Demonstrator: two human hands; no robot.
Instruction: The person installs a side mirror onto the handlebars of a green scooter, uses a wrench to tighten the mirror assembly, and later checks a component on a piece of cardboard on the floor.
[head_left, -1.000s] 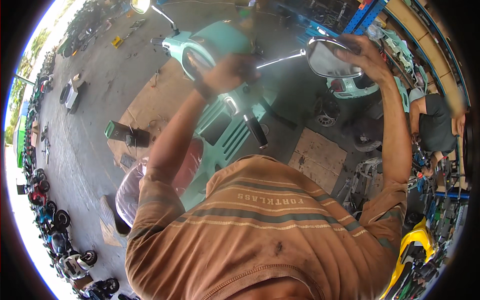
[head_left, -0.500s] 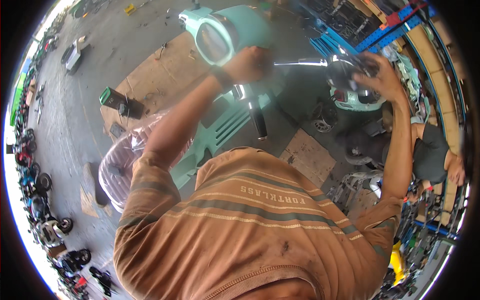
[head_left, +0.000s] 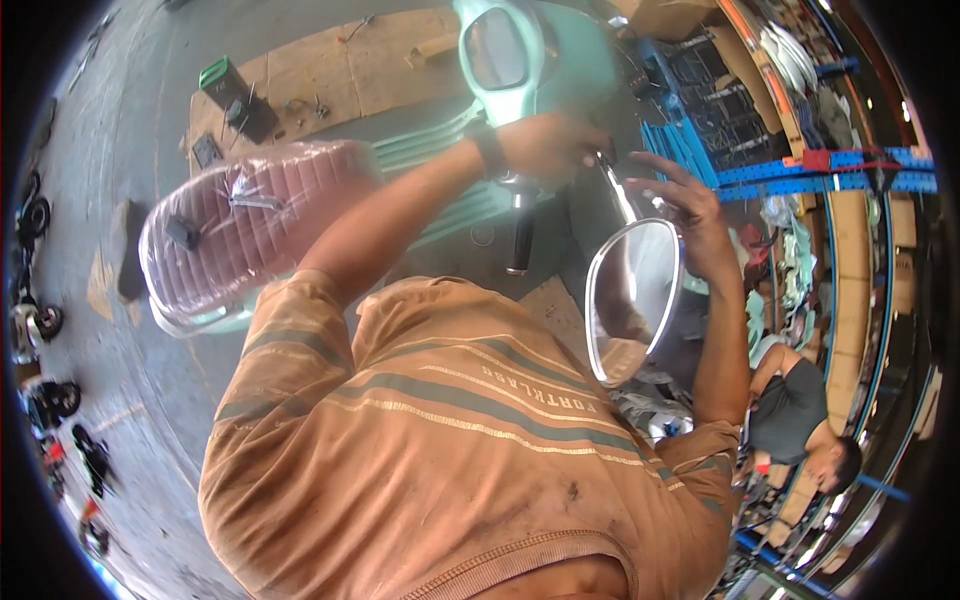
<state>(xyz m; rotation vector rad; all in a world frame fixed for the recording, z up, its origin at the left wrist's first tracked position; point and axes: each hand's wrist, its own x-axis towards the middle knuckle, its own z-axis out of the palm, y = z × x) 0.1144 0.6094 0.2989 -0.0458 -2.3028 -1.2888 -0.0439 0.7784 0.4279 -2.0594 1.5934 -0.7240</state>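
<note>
My left hand [head_left: 555,146], with a dark band on its wrist, is closed at the upper end of a chrome rear-view mirror [head_left: 636,292]; its fingers partly hide that end. The mirror hangs tilted below its slim stem, glass toward me. My right hand [head_left: 692,212] is beside the stem and the mirror's right edge, fingers bent and apart; whether the fingertips touch the stem I cannot tell. Just below my left hand is the black handlebar grip [head_left: 519,238] of a mint-green scooter [head_left: 548,60]. The joint between mirror and handlebar is hidden.
The scooter's quilted brown seat [head_left: 265,225], wrapped in clear plastic, carries small loose parts. Flattened cardboard [head_left: 330,75] lies beyond it with a green-topped dark box [head_left: 225,88]. Blue and orange shelving [head_left: 790,175] stands at the right, where another person [head_left: 795,410] is seated. Motorbikes line the far left.
The mirror has swung from lying sideways to hanging downward, its glass now facing me. My right hand has come closer to my left. The view has shifted, bringing the seat fully into sight.
</note>
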